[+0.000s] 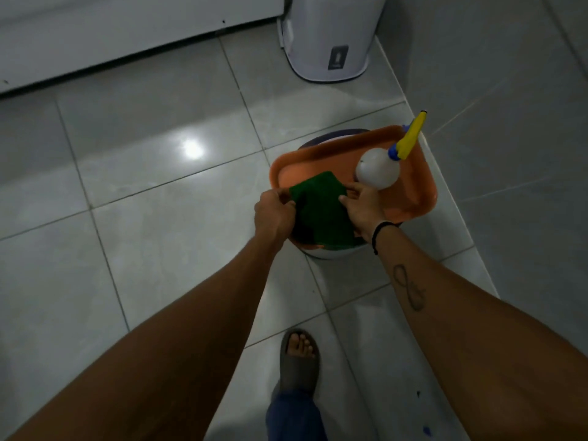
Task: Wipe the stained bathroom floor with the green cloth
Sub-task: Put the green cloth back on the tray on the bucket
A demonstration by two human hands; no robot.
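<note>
Green cloth (319,211), one, pinched by left hand (273,213) and right hand (362,208) above one orange tray (410,198).

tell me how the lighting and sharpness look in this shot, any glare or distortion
Head view: dim overall, with a bright glare spot on the glossy floor tiles; wide-angle bending curves the grout lines and wall edge; the green cloth held by the left hand and right hand reads very dark, its texture lost; the forearms near the lens look stretched and soft.
</note>
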